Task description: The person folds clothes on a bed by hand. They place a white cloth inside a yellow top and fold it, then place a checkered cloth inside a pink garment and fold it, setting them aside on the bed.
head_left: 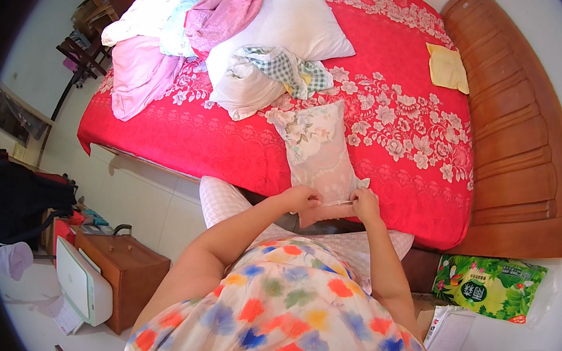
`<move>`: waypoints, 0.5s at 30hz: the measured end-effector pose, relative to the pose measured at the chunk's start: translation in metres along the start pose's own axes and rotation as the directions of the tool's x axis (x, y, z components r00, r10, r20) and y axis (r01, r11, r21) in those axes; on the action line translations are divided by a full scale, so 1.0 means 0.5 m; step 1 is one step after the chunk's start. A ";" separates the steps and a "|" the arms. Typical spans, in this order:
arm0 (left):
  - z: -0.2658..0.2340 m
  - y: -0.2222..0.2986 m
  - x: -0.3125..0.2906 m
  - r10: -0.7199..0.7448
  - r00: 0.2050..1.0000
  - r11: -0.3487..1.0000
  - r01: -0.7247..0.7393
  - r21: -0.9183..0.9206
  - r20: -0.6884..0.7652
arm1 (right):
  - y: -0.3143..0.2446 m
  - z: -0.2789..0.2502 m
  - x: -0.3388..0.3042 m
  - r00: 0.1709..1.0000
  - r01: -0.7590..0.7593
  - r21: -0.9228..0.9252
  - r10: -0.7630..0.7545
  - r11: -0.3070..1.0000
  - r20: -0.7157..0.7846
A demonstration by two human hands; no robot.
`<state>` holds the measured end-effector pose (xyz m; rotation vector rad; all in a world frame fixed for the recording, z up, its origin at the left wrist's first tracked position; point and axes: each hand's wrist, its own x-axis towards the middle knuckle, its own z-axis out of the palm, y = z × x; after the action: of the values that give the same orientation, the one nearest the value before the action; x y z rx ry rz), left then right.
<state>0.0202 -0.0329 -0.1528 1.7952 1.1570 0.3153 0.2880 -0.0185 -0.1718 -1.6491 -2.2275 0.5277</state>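
A small pillow (pixel 321 154) in a pale floral pillowcase lies at the bed's near edge, with its lower end toward me. My left hand (pixel 302 198) pinches the left part of that end. At its right corner, my right hand (pixel 365 205) has its fingers closed on the fabric. Between both hands runs a thin whitish line across the case, possibly a zipper; too small to be sure. A pinkish flap (pixel 326 214) of the case hangs below it, over my lap.
Red floral bedspread (pixel 215 148) covers the bed. Farther back lie a white pillow (pixel 310 31), a checked cloth (pixel 272 61), pink bedding (pixel 142 79) and a yellow cushion (pixel 448 68). A wooden headboard (pixel 511 131) stands right. Left are a brown case (pixel 123 275) and white printer (pixel 81 281); right, a green package (pixel 488 286).
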 end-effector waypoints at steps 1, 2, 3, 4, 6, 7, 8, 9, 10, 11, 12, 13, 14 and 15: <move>-0.006 -0.006 -0.003 -0.046 0.998 0.999 0.047 -0.028 0.045 | 0.002 0.004 0.002 0.999 -0.011 0.003 0.011 1.000 0.032; -0.015 -0.022 -0.005 -0.094 0.995 0.993 0.092 -0.068 -0.022 | 0.008 0.006 0.004 0.998 -0.049 0.111 0.053 0.993 -0.030; -0.029 -0.045 -0.010 -0.143 0.986 0.985 0.133 -0.111 -0.087 | 0.014 0.008 0.007 0.991 -0.080 0.221 0.101 0.972 -0.087; -0.038 -0.074 -0.013 -0.197 0.969 0.972 0.174 -0.158 -0.151 | 0.018 0.011 0.011 0.979 -0.100 0.329 0.152 0.939 -0.136; -0.048 -0.156 -0.015 -0.328 0.865 0.938 0.252 -0.237 -0.379 | 0.001 0.007 0.027 0.963 -0.079 0.357 0.164 0.931 -0.214; -0.057 -0.150 -0.008 -0.379 0.799 0.921 0.274 -0.278 -0.468 | 0.010 0.011 0.029 0.948 -0.081 0.366 0.186 0.927 -0.259; -0.061 -0.141 0.001 -0.479 0.770 0.844 0.271 -0.463 -0.422 | 0.017 0.017 0.038 0.955 -0.113 0.361 0.201 0.926 -0.218; -0.063 -0.131 0.011 -0.569 0.741 0.732 0.260 -0.629 -0.356 | 0.022 0.025 0.049 0.960 -0.143 0.355 0.217 0.924 -0.177; -0.064 -0.119 0.015 -0.649 0.709 0.589 0.238 -0.773 -0.277 | 0.020 0.028 0.059 0.965 -0.168 0.348 0.225 0.922 -0.131; -0.057 -0.123 0.023 -0.613 0.755 0.545 0.193 -0.816 -0.232 | 0.014 0.035 0.068 0.965 -0.197 0.437 0.252 0.877 -0.071; -0.052 -0.124 0.031 -0.571 0.799 0.495 0.151 -0.856 -0.190 | 0.002 0.048 0.078 0.962 -0.229 0.520 0.272 0.823 -0.008; -0.045 -0.132 0.035 -0.527 0.836 0.437 0.109 -0.893 -0.156 | -0.017 0.058 0.088 0.958 -0.259 0.596 0.279 0.760 0.060; -0.037 -0.136 0.041 -0.474 0.870 0.410 0.082 -0.909 -0.135 | -0.029 0.063 0.090 0.944 -0.313 0.619 0.306 0.720 0.122; -0.028 -0.139 0.045 -0.420 0.900 0.380 0.056 -0.923 -0.118 | -0.042 0.067 0.093 0.956 -0.277 0.715 0.261 0.641 0.136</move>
<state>-0.0170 0.0010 -0.2079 0.5573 1.1111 0.9156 0.2417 0.0170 -0.1900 -1.4941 -1.4295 1.3180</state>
